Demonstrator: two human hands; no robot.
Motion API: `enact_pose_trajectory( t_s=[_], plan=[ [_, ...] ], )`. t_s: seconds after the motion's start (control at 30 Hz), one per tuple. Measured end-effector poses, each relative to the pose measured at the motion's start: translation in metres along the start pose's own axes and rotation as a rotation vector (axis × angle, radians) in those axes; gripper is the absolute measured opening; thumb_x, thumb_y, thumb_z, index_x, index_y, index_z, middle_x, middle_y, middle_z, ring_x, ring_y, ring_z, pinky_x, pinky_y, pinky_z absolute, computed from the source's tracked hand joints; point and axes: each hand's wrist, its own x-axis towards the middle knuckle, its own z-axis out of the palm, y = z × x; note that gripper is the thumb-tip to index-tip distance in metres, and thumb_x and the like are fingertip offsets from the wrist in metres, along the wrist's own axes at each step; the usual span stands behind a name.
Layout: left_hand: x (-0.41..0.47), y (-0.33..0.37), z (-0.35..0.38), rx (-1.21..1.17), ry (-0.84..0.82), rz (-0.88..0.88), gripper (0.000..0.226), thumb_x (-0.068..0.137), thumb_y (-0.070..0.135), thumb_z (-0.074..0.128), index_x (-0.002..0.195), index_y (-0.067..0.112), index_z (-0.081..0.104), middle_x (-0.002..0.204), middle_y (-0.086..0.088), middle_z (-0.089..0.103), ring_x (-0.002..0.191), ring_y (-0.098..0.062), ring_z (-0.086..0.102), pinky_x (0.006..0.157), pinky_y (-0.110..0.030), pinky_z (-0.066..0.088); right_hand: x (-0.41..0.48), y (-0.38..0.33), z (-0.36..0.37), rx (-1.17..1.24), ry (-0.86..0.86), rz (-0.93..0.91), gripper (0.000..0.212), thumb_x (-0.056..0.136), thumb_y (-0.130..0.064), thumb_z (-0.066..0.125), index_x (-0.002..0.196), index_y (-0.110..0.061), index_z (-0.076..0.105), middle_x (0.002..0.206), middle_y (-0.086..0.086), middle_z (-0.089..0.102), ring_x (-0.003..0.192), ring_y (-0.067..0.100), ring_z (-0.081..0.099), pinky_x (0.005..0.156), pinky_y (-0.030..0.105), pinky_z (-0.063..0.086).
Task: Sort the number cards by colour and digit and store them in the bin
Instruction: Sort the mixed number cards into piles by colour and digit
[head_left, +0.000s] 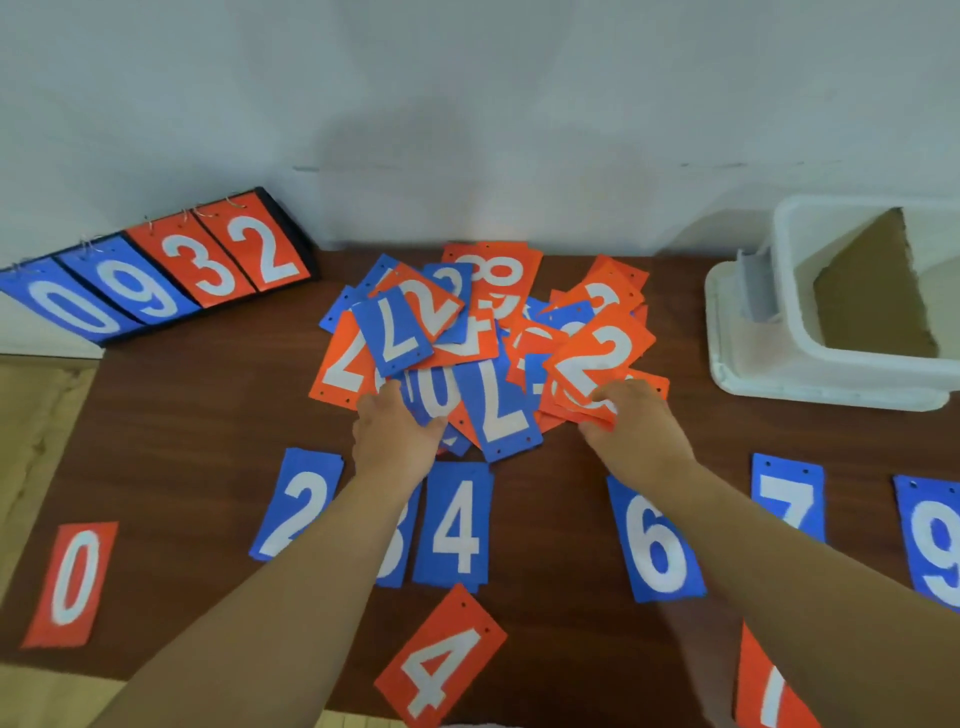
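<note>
You are early in the sort. Most of the number cards still lie in a mixed heap (483, 332) of blue and orange at the middle of the bench (171, 441), against the far wall. Nearer you, a blue row is begun: the blue 2 (296, 504), a card half hidden under your left forearm, the blue 4 (457, 525), the blue 6 (657, 540), the blue 7 (787, 499) and the blue 9 (935, 540). Only three orange cards are laid out: the orange 0 (72, 582) far left, the orange 4 (441, 654) lying tilted below the blue row, and one at the bottom right whose digit is cut off. No cards show in the white bin (857, 322), which stands at the far right corner with a piece of brown cardboard inside.

Your left hand (397, 431) is at the near edge of the heap, fingers curled on the blue 0 (434, 395). Your right hand (636, 431) pinches a few orange cards (582, 410) at the heap's near right side.

For room, judge it tight: the orange 0 sits near the bench's left edge, the orange 4 near the front edge, and the blue 9 runs out of view on the right. Bare wood remains left of the heap, below the flip scoreboard (156, 270), and between the heap and the bin. An orange row will likely need that space.
</note>
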Motion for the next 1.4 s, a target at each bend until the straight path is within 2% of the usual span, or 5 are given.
enact_pose_trajectory(
  t_s=[0.53, 0.77, 0.93, 1.23, 1.4],
  plan=[
    [0.010, -0.023, 0.016, -0.384, -0.002, -0.086, 0.062, 0.092, 0.020, 0.074, 0.144, 0.029, 0.040, 0.101, 0.004, 0.064, 0.098, -0.019, 0.066, 0.076, -0.032, 0.054, -0.002, -0.053, 0.088, -0.452, -0.129, -0.118, 0.053, 0.101, -0.051, 0.048, 0.151, -0.047, 0.034, 0.162, 0.002, 0.017, 0.139, 0.033, 0.025, 0.110, 0.040, 0.040],
    [0.012, -0.036, -0.001, -0.393, 0.054, -0.111, 0.050, 0.095, 0.020, 0.070, 0.140, 0.025, 0.049, 0.095, 0.007, 0.068, 0.088, -0.016, 0.065, 0.063, -0.027, 0.049, 0.003, -0.063, 0.087, -0.124, -0.140, 0.123, 0.068, 0.094, -0.029, 0.069, 0.153, -0.034, 0.036, 0.151, 0.003, 0.020, 0.135, 0.032, 0.036, 0.110, 0.039, 0.041],
    [0.011, -0.044, -0.013, -0.277, 0.119, -0.080, 0.043, 0.096, 0.022, 0.068, 0.137, 0.017, 0.056, 0.115, -0.003, 0.071, 0.106, -0.026, 0.068, 0.076, -0.038, 0.056, 0.007, -0.065, 0.087, -0.064, -0.119, 0.168, 0.078, 0.088, -0.027, 0.077, 0.154, -0.033, 0.035, 0.146, 0.007, 0.028, 0.130, 0.030, 0.046, 0.106, 0.039, 0.046],
    [-0.004, -0.061, -0.033, -0.339, 0.271, -0.094, 0.023, 0.098, 0.025, 0.066, 0.119, 0.016, 0.068, 0.109, 0.001, 0.071, 0.097, -0.015, 0.065, 0.066, -0.023, 0.046, -0.007, -0.062, 0.072, 0.225, -0.011, 0.081, 0.061, 0.098, -0.013, 0.062, 0.152, -0.031, 0.039, 0.143, 0.000, 0.052, 0.125, 0.021, 0.056, 0.090, 0.034, 0.057],
    [-0.016, -0.066, -0.060, -0.627, 0.364, -0.122, 0.019, 0.099, 0.023, 0.063, 0.116, 0.024, 0.070, 0.111, 0.006, 0.071, 0.102, -0.012, 0.067, 0.077, -0.026, 0.056, -0.027, -0.069, 0.047, 0.423, 0.057, 0.098, 0.054, 0.098, -0.018, 0.065, 0.145, -0.032, 0.043, 0.100, -0.021, 0.057, 0.087, 0.006, 0.061, 0.061, 0.022, 0.053]
  ],
)
